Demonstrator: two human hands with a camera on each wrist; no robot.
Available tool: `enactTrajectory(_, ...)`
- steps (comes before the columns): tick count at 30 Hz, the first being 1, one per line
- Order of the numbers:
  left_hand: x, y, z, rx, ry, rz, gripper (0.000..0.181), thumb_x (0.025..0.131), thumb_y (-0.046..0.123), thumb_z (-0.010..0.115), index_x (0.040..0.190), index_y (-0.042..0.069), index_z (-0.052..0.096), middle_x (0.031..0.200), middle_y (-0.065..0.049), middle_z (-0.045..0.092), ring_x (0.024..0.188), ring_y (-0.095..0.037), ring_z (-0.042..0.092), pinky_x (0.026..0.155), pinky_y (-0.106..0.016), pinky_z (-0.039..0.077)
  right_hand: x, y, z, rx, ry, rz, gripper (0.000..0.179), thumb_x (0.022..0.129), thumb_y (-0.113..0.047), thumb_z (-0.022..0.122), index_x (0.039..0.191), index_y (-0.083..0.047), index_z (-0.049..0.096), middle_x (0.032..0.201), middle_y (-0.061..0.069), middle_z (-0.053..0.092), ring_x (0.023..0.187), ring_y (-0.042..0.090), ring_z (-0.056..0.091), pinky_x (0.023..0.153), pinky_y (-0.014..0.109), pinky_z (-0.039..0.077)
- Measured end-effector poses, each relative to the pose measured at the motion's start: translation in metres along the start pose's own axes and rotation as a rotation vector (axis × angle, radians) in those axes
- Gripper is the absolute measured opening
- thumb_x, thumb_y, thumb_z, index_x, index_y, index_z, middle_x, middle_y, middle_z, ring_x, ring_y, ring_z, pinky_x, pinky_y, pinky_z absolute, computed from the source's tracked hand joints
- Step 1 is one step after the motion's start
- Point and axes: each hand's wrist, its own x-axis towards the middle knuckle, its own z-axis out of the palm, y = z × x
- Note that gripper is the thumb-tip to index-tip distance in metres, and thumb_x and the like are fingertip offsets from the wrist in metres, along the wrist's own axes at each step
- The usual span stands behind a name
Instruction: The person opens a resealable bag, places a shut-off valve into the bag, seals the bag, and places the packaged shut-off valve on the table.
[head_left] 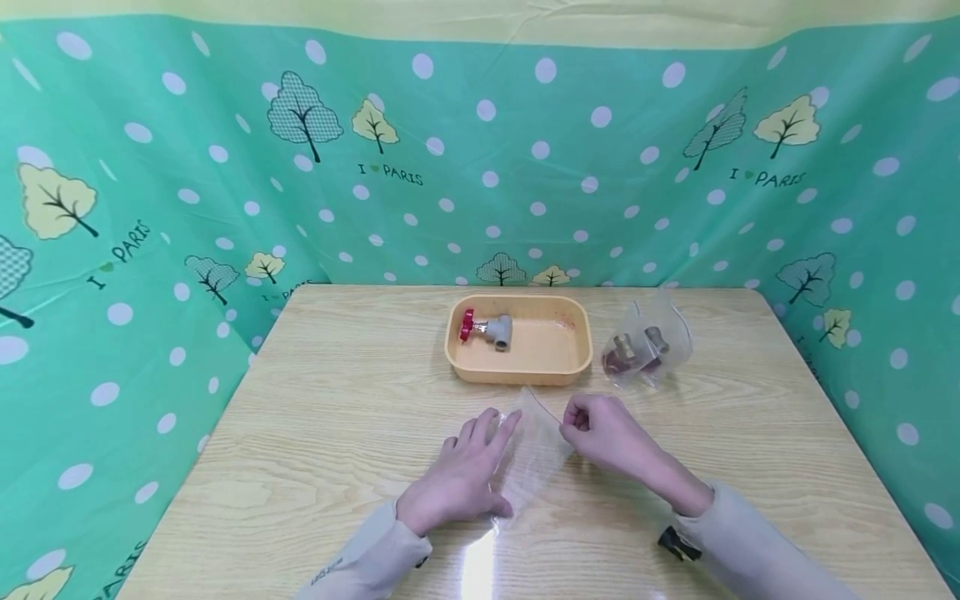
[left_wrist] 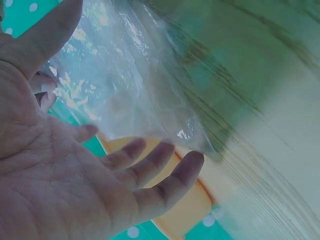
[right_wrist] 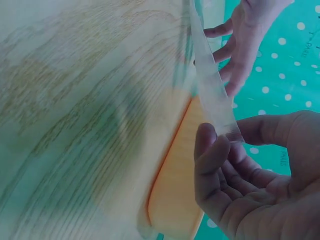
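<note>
A clear plastic bag is held above the wooden table between both hands. My right hand pinches one edge of it between thumb and fingertips; the right wrist view shows the pinched bag nearly edge-on. On the other side, my left hand has its fingers spread and fairly straight, touching the film. The left wrist view shows this open palm beside the glossy bag. I see nothing inside the bag.
Beyond the hands stands a shallow orange tray, holding a grey valve with a red handwheel. To its right, another clear bag contains brass-coloured fittings and dark red parts. A dotted green curtain surrounds the table.
</note>
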Motion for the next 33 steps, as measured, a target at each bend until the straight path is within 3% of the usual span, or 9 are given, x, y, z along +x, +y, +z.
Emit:
enactTrajectory(5,0.001,0.0,0.001,-0.046,0.026,-0.007,0.143,0.067,0.042,0.099,0.17,0.026,0.002,0.169,-0.022,0.017,0.151,-0.045,0.027,0.113,-0.07,0.034,0.0,-0.001,0.0,0.014,0.013,-0.006,0.015,0.086,-0.001,0.07,0.077,-0.012,0.067,0.069,-0.006,0.061,0.062,0.011,0.058,0.055,0.025,0.05)
enactTrajectory(24,0.003,0.008,0.001,-0.164,0.093,-0.011,0.16,0.06,0.044,0.102,0.168,0.03,-0.014,0.172,-0.023,0.006,0.155,-0.044,0.016,0.117,-0.07,0.026,-0.006,-0.023,-0.008,0.048,0.082,-0.05,0.018,0.084,0.001,0.07,0.076,-0.014,0.067,0.069,-0.008,0.063,0.064,0.01,0.059,0.057,0.026,0.052)
enactTrajectory(30,0.006,0.012,0.002,-0.242,0.153,-0.031,0.164,0.059,0.037,0.104,0.165,0.035,-0.021,0.173,-0.02,0.003,0.157,-0.041,0.009,0.12,-0.069,0.018,-0.009,-0.033,-0.011,0.057,0.099,-0.06,0.016,0.086,-0.001,0.072,0.078,-0.014,0.068,0.069,-0.008,0.063,0.065,0.01,0.06,0.058,0.026,0.053)
enactTrajectory(33,0.008,0.012,0.003,-0.271,0.184,-0.029,0.162,0.061,0.035,0.104,0.167,0.031,-0.018,0.173,-0.02,0.005,0.157,-0.04,0.009,0.122,-0.066,0.018,-0.011,-0.038,-0.012,0.059,0.109,-0.067,0.016,0.087,-0.002,0.072,0.078,-0.015,0.068,0.069,-0.009,0.063,0.065,0.01,0.06,0.059,0.026,0.054)
